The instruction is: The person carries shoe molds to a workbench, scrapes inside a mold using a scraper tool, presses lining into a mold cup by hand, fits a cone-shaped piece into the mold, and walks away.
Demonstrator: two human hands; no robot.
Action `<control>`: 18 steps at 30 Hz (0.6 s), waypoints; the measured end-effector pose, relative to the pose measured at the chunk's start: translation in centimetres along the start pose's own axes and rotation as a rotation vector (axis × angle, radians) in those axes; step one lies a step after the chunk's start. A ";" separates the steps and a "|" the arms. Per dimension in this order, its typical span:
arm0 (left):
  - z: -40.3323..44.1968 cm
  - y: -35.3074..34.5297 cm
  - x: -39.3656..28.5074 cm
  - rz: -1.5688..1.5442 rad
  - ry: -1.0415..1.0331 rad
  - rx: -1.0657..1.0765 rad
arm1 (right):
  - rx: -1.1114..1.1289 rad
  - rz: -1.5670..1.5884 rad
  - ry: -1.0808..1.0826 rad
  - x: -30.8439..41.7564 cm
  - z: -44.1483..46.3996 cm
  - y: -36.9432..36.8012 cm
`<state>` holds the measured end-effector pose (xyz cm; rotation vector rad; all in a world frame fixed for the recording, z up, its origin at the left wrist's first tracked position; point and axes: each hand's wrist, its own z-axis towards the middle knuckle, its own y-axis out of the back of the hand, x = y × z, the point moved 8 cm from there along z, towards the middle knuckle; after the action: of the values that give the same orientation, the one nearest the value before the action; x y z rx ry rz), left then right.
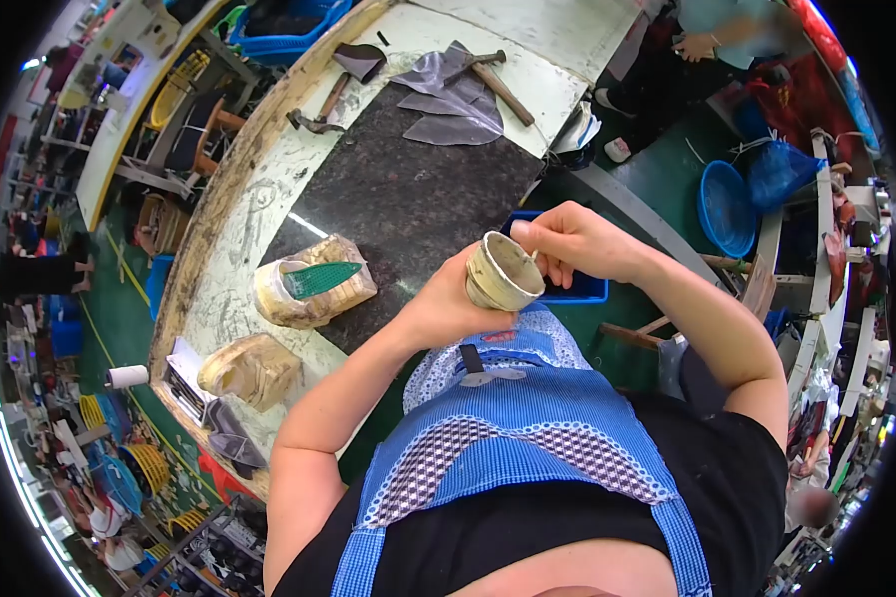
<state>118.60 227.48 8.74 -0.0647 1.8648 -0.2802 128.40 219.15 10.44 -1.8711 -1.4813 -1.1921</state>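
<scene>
My left hand [442, 306] is wrapped round a small cream-coloured cup [506, 289], crusted and stained, and holds it tilted over my lap. Beside its rim, my right hand [575, 242] is closed, with thumb and fingers curled together. Whatever those fingers may grip is too small to make out. To the left on the table stands a tape-wrapped, glue-stained container [282, 306] with a green brush-like piece [324, 280] lying in its opening. Nearer to me sits a second crusted container [239, 373].
A hammer [504, 92] rests by dark grey leather pieces [454, 111] at the table's far end, with another hammer [319, 121] left of them. A blue bin [579, 290] is below my right hand. Another person [732, 40] is at the far right.
</scene>
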 end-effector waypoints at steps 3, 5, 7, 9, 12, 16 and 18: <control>0.2 -0.4 0.1 0.178 -0.001 0.082 | 0.068 -0.393 0.086 0.6 -0.2 -1.0; -0.1 -1.0 0.0 0.236 0.048 0.258 | 0.150 -0.468 0.209 1.9 -1.0 -2.5; -1.3 -1.3 -2.8 0.265 0.021 0.400 | 0.221 -0.400 0.273 3.1 -2.2 -3.8; -2.5 -1.6 -4.8 0.334 -0.005 0.497 | 0.289 -0.356 0.336 4.3 -3.4 -4.9; -3.2 -1.7 -5.4 0.358 0.005 0.597 | 0.398 -0.248 0.402 5.2 -4.3 -5.7; -3.5 -1.1 -6.2 0.462 -0.009 0.596 | 0.549 -0.134 0.423 4.2 -4.5 -6.8; -3.6 -0.8 -5.9 0.533 -0.038 0.568 | 0.431 -0.099 0.486 4.1 -3.8 -6.3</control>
<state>117.00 228.41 15.46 0.7954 1.6321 -0.4175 121.36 220.26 14.92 -1.1393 -1.4183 -1.1515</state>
